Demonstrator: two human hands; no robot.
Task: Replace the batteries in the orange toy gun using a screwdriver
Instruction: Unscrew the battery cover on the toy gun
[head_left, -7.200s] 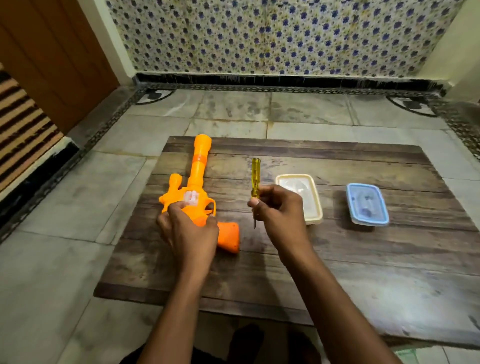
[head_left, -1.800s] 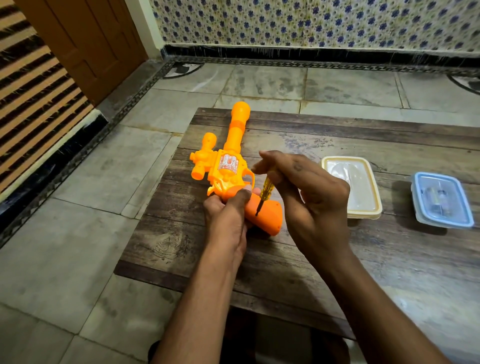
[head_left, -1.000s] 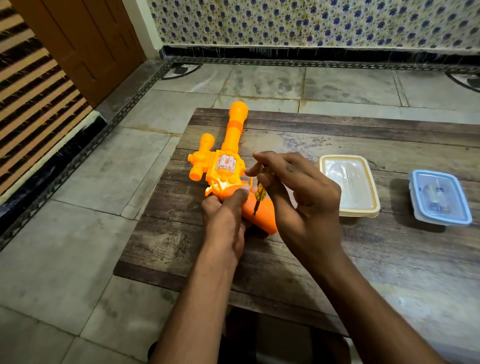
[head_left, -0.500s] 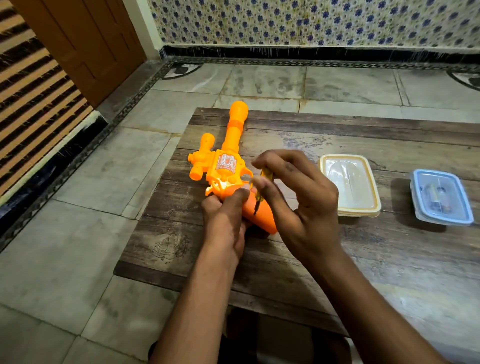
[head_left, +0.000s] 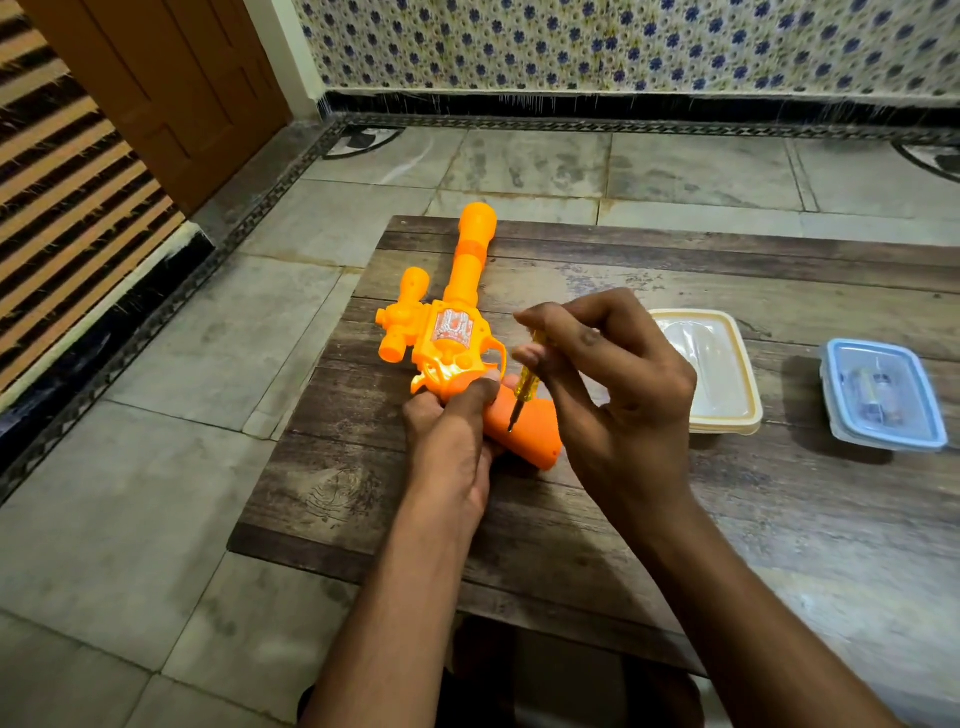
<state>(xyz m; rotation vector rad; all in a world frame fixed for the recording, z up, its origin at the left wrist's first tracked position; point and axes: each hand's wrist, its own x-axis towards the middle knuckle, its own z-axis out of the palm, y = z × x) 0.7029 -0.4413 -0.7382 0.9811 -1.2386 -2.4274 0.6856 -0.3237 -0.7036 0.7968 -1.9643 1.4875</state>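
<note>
Head view: we see the left hand (head_left: 451, 431) gripping the orange toy gun (head_left: 457, 338) at the top of its grip, the gun lying on the wooden table (head_left: 727, 493). Just right of it, the right hand (head_left: 618, 384) pinches a yellow-handled screwdriver (head_left: 525, 387), tip on the grip. Right of that hand sit a cream-rimmed container (head_left: 727, 410) and, farther right, a blue-lidded container (head_left: 883, 395).
</note>
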